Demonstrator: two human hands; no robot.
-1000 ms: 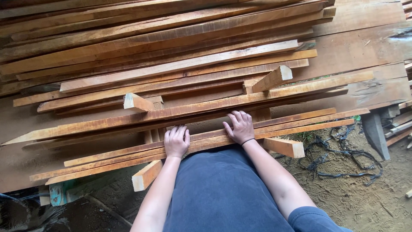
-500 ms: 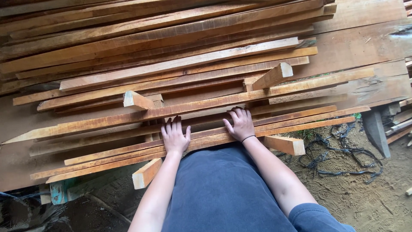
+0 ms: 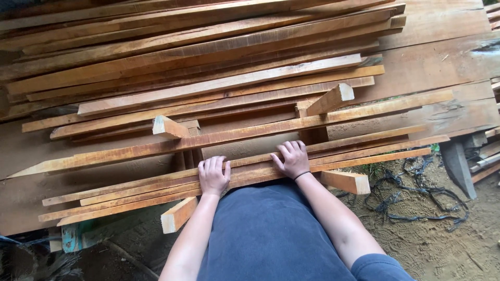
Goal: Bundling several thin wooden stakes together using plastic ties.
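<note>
Directly under both hands lies a bundle of thin wooden strips (image 3: 364,151), the nearest layer of a large timber stack. Left hand (image 3: 213,176): flat, palm down, fingers together and extended, pressing on the top of the strips; its grip is open and closes on nothing. Right hand (image 3: 292,158): also flat and palm down, fingers slightly spread, resting on the same strips just to the right of the left hand; its grip is likewise open, with nothing enclosed. A dark band sits on the right wrist.

Beyond the fingertips, a long slat (image 3: 130,151) runs across the stack, slightly tilted, higher at its right end. Below the strips, short cross blocks project toward the person: one (image 3: 178,214) below and left of the left hand, one (image 3: 346,182) to the right of the right hand. Two further block ends (image 3: 167,126) (image 3: 331,99) rise above the slat.

Farther beyond the hands, longer boards (image 3: 208,47) lie stacked in parallel on wide planks (image 3: 442,57). To the right of the right hand, on the dirt ground (image 3: 442,244), lies a tangle of dark cord (image 3: 411,192). The person's dark garment fills the space between the forearms.
</note>
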